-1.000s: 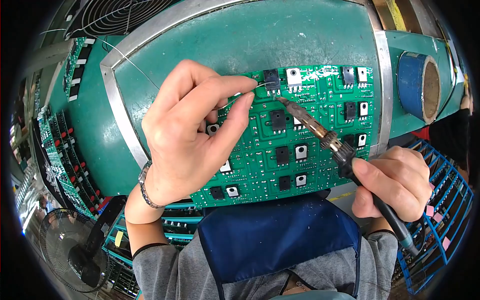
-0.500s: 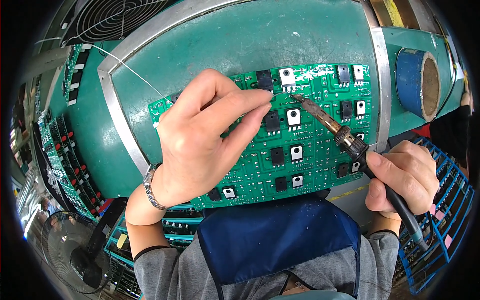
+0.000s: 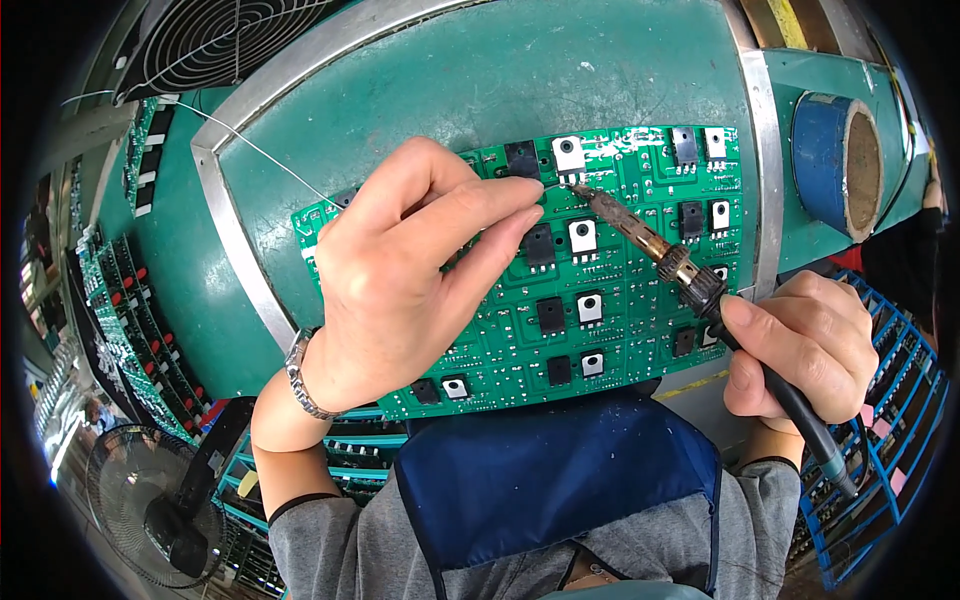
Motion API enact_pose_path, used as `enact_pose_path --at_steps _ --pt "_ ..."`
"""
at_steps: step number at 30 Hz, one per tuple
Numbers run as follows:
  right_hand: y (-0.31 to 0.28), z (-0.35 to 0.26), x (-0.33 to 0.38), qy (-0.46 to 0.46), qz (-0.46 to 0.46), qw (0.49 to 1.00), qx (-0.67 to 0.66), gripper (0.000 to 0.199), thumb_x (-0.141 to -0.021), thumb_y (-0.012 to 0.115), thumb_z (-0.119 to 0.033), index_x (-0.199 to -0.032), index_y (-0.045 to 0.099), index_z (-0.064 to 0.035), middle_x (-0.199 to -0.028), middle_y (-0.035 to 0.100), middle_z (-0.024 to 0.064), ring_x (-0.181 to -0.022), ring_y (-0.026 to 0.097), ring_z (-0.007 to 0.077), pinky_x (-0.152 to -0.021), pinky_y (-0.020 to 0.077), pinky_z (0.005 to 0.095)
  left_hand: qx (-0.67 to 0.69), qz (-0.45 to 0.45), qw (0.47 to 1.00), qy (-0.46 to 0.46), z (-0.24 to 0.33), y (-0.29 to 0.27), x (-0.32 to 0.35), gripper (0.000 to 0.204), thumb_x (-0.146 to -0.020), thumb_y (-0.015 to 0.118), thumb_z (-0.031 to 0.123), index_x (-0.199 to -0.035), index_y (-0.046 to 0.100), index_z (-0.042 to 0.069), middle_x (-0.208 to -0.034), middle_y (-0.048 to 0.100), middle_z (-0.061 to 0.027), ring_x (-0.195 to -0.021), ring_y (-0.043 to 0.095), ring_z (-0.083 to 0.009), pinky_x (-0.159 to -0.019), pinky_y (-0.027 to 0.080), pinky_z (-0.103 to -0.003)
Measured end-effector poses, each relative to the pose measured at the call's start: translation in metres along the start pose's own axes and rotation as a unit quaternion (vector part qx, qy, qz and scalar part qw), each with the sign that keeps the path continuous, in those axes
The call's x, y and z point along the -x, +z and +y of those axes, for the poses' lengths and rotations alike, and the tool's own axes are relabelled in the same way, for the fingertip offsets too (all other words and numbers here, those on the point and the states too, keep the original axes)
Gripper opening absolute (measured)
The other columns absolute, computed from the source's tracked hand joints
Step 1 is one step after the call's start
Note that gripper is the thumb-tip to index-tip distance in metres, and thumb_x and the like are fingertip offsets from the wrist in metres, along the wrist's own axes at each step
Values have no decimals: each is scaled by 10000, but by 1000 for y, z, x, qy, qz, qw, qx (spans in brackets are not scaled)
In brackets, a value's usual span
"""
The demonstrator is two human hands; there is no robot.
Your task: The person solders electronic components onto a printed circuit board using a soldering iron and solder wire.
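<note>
A large green circuit board point(image 3: 640, 290) lies across the bench in front of me, bearing rows of black and white-faced three-legged components. My left hand point(image 3: 400, 250) is over its left half, thumb and forefinger pinched on a thin solder wire point(image 3: 262, 150) that trails off to the upper left. The wire's short free end points at the legs of a white-faced component point(image 3: 568, 155) near the far edge. My right hand point(image 3: 805, 350) grips the black handle of a soldering iron point(image 3: 665, 260). Its dark tip meets or nearly meets those legs, beside the wire end.
A metal strip point(image 3: 240, 235) borders the green bench top point(image 3: 420, 90). At the right stands a blue roll with a brown core point(image 3: 835, 165). A round fan grille point(image 3: 225, 40) is at the far left, another fan point(image 3: 150, 500) lower left. Racks of boards point(image 3: 140, 330) flank me.
The soldering iron's tip has shifted slightly left, closer to the component's legs and the wire end. The board has slid a little to the left. My left hand has stayed nearly still.
</note>
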State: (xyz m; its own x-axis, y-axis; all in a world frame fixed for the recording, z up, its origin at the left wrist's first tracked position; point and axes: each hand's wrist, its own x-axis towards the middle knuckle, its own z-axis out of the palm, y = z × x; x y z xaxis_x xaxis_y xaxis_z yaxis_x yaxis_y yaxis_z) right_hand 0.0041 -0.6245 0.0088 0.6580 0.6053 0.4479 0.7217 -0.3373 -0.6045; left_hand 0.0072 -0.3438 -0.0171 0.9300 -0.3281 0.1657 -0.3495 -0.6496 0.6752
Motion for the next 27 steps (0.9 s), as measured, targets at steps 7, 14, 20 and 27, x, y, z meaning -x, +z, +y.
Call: enact_pose_path --at_steps 7,14,20,27 --pt "0 1 1 -1 1 1000 3 223 -747 790 -36 -949 743 44 -650 602 46 -474 547 138 -382 411 233 -4 -4 1000 -5 0 1 0 242 -760 821 -2 -981 791 92 -790 552 19 -590 430 -41 -500 339 -212" --pt "0 0 1 3 -3 1000 0 221 -749 785 -35 -951 743 45 -649 601 44 -471 542 137 -378 406 234 7 -6 1000 0 -2 3 -1 243 -764 817 -3 -988 791 88 -792 551 18 -588 436 -42 -504 343 -211" --pt "2 0 2 -6 10 1000 3 231 -743 781 -30 -957 741 50 -642 599 47 -462 533 134 -373 398 235 13 -14 1000 -6 -2 4 0 253 -762 824 10 -1001 789 83 -807 553 7 -590 444 -46 -503 348 -215" --pt "1 1 2 -8 5 1000 5 242 -743 783 -32 -964 738 54 -642 597 48 -466 535 135 -373 395 234 15 -28 999 -3 0 4 -1 277 -767 817 3 -1029 787 87 -834 556 3 -595 457 -47 -508 372 -219"
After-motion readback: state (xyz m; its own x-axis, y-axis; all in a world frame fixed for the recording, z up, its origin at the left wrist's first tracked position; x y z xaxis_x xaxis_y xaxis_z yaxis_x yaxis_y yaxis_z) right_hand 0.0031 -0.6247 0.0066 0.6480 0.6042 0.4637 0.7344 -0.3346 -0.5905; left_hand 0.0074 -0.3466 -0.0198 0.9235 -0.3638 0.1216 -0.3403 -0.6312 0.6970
